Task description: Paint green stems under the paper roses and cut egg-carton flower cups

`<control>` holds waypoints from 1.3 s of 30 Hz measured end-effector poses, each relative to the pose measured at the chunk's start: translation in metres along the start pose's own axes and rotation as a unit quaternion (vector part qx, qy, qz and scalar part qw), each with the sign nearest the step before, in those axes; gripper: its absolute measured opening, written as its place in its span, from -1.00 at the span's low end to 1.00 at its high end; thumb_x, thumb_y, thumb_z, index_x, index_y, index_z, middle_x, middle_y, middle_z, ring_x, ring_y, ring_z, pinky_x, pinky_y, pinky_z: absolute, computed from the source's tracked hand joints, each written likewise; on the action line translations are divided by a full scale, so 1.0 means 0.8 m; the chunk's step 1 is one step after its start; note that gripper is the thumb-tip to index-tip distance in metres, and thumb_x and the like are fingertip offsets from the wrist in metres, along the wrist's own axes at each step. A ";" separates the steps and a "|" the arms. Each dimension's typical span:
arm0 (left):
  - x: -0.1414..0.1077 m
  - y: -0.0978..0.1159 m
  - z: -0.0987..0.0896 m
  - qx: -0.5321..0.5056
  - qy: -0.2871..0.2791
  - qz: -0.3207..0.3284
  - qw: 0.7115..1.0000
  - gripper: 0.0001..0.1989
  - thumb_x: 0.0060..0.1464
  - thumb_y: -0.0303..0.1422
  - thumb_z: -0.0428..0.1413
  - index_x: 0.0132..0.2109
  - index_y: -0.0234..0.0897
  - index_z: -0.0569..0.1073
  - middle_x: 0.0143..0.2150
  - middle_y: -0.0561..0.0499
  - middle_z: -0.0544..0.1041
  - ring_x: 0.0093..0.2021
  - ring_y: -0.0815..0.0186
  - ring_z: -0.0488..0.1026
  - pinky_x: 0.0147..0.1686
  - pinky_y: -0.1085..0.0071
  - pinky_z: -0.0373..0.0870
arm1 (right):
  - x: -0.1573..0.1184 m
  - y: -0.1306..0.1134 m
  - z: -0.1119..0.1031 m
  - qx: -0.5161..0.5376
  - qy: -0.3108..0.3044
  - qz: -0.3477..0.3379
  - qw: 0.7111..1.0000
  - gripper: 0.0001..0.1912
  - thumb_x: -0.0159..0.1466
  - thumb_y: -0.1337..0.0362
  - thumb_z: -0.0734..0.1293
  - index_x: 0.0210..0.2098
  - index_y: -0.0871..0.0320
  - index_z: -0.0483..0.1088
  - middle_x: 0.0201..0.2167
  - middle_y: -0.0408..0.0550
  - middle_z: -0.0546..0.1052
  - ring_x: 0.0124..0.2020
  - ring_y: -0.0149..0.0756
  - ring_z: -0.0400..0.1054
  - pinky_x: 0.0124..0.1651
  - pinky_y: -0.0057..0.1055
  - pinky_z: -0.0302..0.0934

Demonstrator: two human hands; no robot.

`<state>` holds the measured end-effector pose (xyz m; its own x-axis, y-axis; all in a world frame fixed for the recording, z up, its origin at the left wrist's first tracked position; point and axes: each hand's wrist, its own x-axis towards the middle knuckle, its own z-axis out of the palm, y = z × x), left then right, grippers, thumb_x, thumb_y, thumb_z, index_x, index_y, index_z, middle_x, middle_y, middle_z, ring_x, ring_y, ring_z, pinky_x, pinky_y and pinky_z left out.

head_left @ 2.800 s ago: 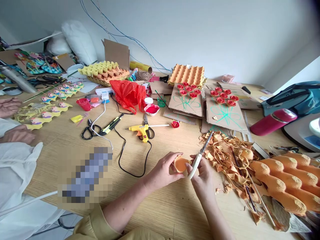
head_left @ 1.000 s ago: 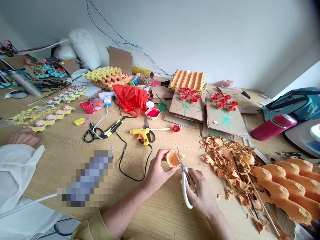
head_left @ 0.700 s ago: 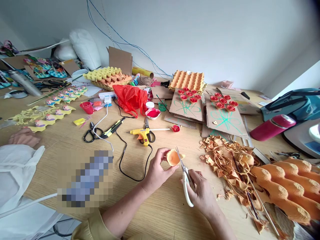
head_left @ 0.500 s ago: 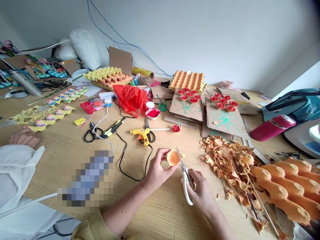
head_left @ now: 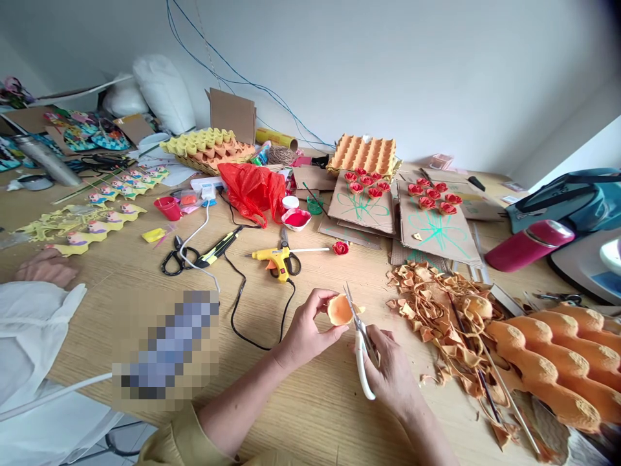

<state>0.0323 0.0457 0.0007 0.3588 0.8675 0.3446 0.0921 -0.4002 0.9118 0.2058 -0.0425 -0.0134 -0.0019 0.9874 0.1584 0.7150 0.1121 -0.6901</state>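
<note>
Between the thumb and fingers of my left hand [head_left: 310, 330] is a small orange egg-carton cup [head_left: 339, 310], its hollow side facing me. My right hand [head_left: 391, 372] grips white-handled scissors [head_left: 361, 356], their blades at the right rim of the cup. A narrow strip of the rim sticks out to the right past the blades. Beyond my hands lie a yellow glue gun [head_left: 278, 262] and a red paper flower [head_left: 340, 248]. To the right spreads a heap of orange carton scraps [head_left: 427, 304].
An orange egg tray [head_left: 548, 356] lies at the right beside a red thermos [head_left: 528, 246]. Cardboard sheets [head_left: 439, 236] with red flowers stand behind. Black scissors [head_left: 179, 257], a utility knife [head_left: 219, 247] and a cord lie left. Another person's hand [head_left: 46, 266] rests at the far left.
The cup has turned slightly and shifted a little to the right in my left hand. The scissor blades have moved slightly along its rim.
</note>
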 end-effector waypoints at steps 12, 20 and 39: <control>0.004 -0.004 0.001 -0.159 -0.023 -0.083 0.983 -0.52 -0.02 -0.41 0.28 0.07 -0.25 0.38 0.08 -0.14 0.52 0.10 0.18 0.52 0.12 0.30 0.47 | -0.002 -0.003 0.001 0.017 0.010 0.014 1.000 -0.68 0.39 0.14 0.19 -0.47 0.04 0.09 -0.57 -0.21 0.28 -0.48 -0.31 0.16 -0.40 -0.40 0.08; 0.005 -0.008 0.002 -0.177 -0.008 -0.087 0.980 -0.55 -0.02 -0.39 0.30 0.01 -0.25 0.35 0.03 -0.12 0.53 0.06 0.22 0.53 0.07 0.33 0.49 | -0.001 -0.005 0.005 0.043 -0.001 0.035 0.998 -0.72 0.38 0.13 0.18 -0.44 0.06 0.15 -0.54 -0.20 0.31 -0.46 -0.31 0.18 -0.37 -0.39 0.10; 0.000 -0.006 0.004 -0.114 -0.033 -0.047 0.992 -0.60 -0.01 -0.44 0.27 -0.02 -0.23 0.37 -0.09 -0.04 0.55 -0.10 0.30 0.56 -0.05 0.38 0.52 | 0.002 -0.005 0.007 0.053 0.001 0.033 0.998 -0.74 0.37 0.09 0.16 -0.40 0.06 0.16 -0.45 -0.12 0.42 -0.35 -0.22 0.32 -0.24 -0.31 0.21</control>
<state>0.0347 0.0469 -0.0046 0.4190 0.8739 0.2463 -0.0819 -0.2338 0.9688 0.1991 -0.0411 -0.0141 0.0442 0.9927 0.1121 0.6354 0.0586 -0.7700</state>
